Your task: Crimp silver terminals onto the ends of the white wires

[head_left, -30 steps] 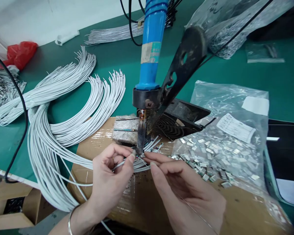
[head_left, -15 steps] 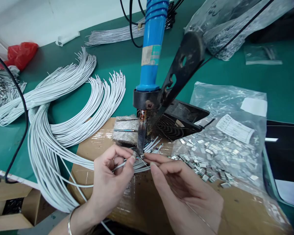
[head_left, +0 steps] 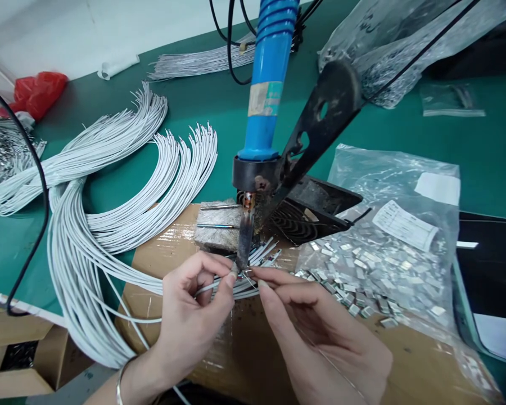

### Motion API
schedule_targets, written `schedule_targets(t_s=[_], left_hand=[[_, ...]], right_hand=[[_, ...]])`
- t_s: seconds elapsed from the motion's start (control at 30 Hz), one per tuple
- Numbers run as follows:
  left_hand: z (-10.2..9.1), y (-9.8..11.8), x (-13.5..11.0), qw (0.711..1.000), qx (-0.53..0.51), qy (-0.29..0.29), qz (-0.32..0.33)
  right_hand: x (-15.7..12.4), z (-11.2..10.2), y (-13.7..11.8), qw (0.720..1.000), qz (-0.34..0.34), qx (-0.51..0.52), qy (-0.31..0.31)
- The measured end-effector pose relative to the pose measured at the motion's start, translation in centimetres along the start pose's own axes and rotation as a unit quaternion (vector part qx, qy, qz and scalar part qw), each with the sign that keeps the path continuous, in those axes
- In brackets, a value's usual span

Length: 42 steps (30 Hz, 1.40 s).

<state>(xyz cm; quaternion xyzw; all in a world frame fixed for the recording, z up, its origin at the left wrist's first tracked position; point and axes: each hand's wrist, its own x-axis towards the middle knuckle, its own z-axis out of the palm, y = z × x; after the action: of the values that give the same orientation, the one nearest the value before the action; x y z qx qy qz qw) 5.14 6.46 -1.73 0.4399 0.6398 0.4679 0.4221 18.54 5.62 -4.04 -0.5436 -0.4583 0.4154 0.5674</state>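
My left hand is closed, thumb and index finger pinching a white cable close to its end. The soldering iron hangs tip-down in a black holder, its dark tip right at my fingertips. My right hand is closed on a thin solder wire that runs back across the palm. Its fingertips are beside the iron tip, next to a small shiny metal piece. Fingers partly hide the exact contact there.
White cable bundles curve in from the left over cardboard. A grey block stands behind the left fingers. Small metal connectors spill from a clear bag at right. The holder's black arm slants up rightward.
The iron and its holder appear slightly farther right and lower in the view. Both hands have shifted slightly right and keep their grips.
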Motion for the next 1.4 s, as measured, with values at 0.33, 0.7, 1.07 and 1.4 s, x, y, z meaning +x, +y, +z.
schedule_targets(t_s=[0.33,0.7,1.07,1.4], left_hand=[[-0.2,-0.4,-0.1,1.000,-0.006,0.007,0.013],[-0.1,-0.5,0.1,1.000,-0.001,0.008,0.023],[-0.1,0.8,0.5,1.000,0.004,0.002,0.018],[-0.1,0.6,0.6,0.999,0.010,0.007,0.031]], right_hand=[[0.0,0.3,-0.2,1.000,-0.002,0.001,0.016],[0.0,0.3,-0.1,1.000,-0.005,0.012,0.012],[0.0,0.4,0.2,1.000,0.001,0.013,0.013],[-0.1,0.4,0.1,0.999,-0.021,-0.017,0.019]])
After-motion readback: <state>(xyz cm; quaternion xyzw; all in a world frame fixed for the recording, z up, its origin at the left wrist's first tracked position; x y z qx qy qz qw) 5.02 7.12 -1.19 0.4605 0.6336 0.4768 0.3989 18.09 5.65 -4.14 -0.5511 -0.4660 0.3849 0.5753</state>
